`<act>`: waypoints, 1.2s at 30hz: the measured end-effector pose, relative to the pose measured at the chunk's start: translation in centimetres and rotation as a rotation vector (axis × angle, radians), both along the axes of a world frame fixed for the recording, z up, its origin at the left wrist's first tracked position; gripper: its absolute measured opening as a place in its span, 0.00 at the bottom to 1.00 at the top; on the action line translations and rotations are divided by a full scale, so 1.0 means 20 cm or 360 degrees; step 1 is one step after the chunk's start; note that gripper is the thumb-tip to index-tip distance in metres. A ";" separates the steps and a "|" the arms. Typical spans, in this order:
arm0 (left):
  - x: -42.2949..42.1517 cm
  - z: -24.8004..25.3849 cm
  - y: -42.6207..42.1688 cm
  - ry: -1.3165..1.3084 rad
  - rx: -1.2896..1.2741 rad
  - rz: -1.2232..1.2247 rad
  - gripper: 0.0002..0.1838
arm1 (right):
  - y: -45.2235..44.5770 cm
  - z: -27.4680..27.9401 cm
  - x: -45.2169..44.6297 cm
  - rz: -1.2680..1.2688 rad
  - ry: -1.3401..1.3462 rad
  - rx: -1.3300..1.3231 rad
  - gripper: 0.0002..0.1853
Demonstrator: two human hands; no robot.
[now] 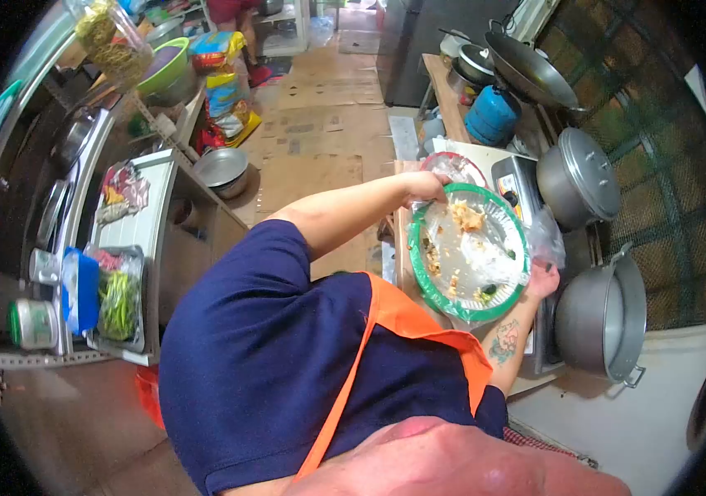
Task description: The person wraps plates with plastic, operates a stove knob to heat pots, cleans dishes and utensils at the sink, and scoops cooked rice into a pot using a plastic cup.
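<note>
A round plate with a green rim (pixel 422 277) is held up in front of me, tilted, with clear plastic over its edge. Food scraps and a crumpled whitish piece lie on it. At the far upper edge my left hand (pixel 426 188) is closed on the rim. My right hand (pixel 543 279) grips the near right edge, fingers partly hidden by plastic. Beside that hand a clear plastic bag (pixel 546 238) bulges from the edge. Just behind the plate a red-rimmed dish (pixel 456 165), also with plastic, shows in part.
A gas stove (pixel 510 176) is beside the plate. Nearby are a lidded pot (pixel 578 178), a large open pot (pixel 601 318), a wok (pixel 531 70) and a blue gas canister (pixel 493 114). Shelving holds a tray of green vegetables (pixel 121 302). Cardboard (pixel 320 124) covers the floor; another person's legs (pixel 245 33) show behind.
</note>
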State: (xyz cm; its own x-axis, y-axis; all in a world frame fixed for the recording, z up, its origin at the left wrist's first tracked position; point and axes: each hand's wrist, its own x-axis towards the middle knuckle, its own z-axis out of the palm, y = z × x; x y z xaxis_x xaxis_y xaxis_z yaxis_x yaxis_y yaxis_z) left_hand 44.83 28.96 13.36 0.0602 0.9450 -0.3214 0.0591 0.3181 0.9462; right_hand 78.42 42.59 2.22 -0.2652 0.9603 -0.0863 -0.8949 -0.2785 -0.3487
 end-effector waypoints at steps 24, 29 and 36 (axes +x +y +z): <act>0.16 -0.07 -0.03 -0.0285 -0.0157 0.0536 0.21 | -0.88 0.17 0.01 -0.0290 -0.1298 0.0385 0.14; 0.15 -0.07 -0.11 -0.0350 -0.0117 0.0514 0.24 | -1.06 0.39 -0.18 -0.0759 -0.1525 0.0054 0.17; 0.33 0.01 -0.13 -0.0313 -0.0144 0.0065 0.27 | -0.83 0.39 0.56 -0.0108 -0.0088 0.0409 0.26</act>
